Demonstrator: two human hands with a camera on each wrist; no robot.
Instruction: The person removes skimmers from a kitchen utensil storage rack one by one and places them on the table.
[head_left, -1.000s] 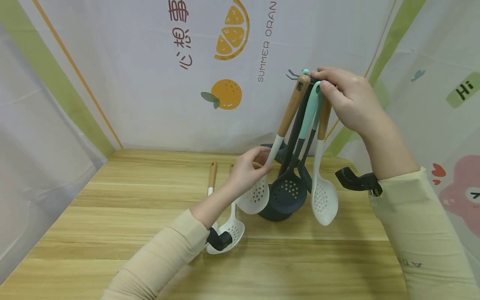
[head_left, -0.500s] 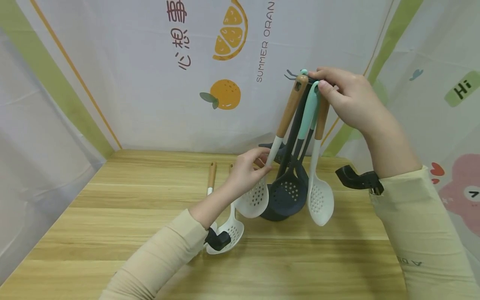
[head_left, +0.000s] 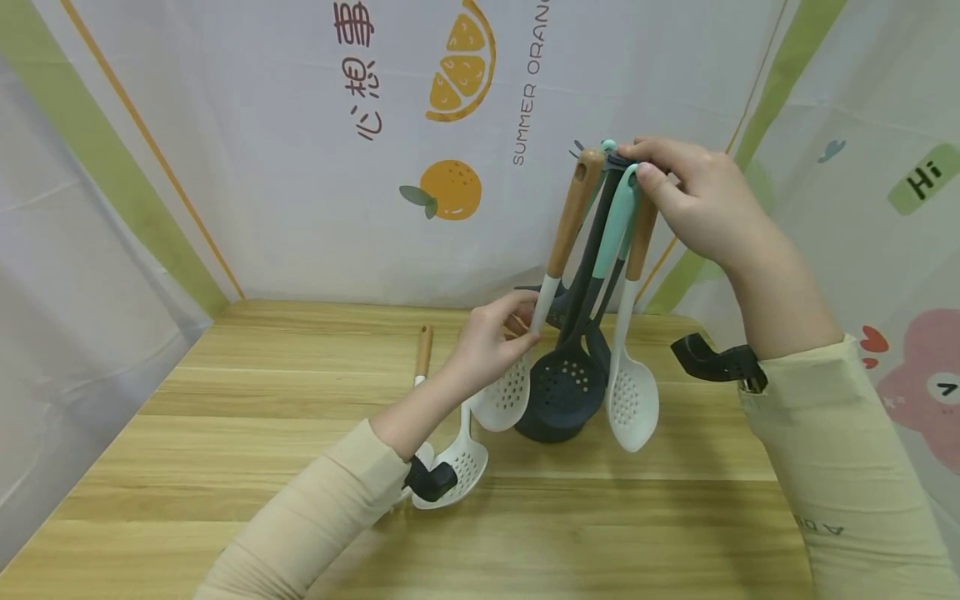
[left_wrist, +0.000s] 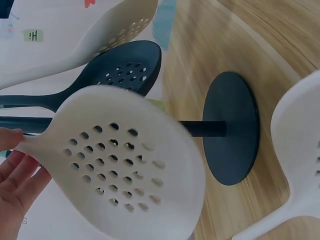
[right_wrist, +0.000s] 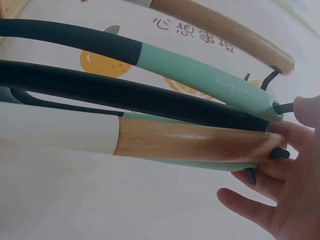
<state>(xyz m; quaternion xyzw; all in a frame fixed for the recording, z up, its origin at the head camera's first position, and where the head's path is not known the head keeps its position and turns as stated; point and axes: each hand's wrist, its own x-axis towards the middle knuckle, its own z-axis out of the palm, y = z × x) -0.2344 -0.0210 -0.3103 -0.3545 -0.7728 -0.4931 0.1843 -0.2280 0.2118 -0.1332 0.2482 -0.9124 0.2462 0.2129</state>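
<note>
My left hand [head_left: 491, 342] pinches the white neck of a skimmer [head_left: 502, 400] with a wooden handle. Its perforated head fills much of the left wrist view, and its handle top leans near the hooks of a dark utensil stand [left_wrist: 230, 130]. My right hand [head_left: 697, 196] grips the top of that stand, with the thumb on a hook [right_wrist: 286, 107] in the right wrist view. From the stand hang a dark skimmer [head_left: 566, 387] with a mint handle, a white slotted spoon [head_left: 633, 408] with a wooden handle, and other dark utensils partly hidden behind.
Left of the stand, a white slotted ladle [head_left: 461, 471] lies on the wooden table [head_left: 225, 417], partly behind the left forearm. Beside it lies another utensil with a wooden handle [head_left: 424, 350]. A printed curtain [head_left: 300, 208] closes off the back.
The held skimmer's handle top has shifted slightly left. The hanging slotted spoon and dark skimmer have moved a little left too. The right hand stays at the stand's top.
</note>
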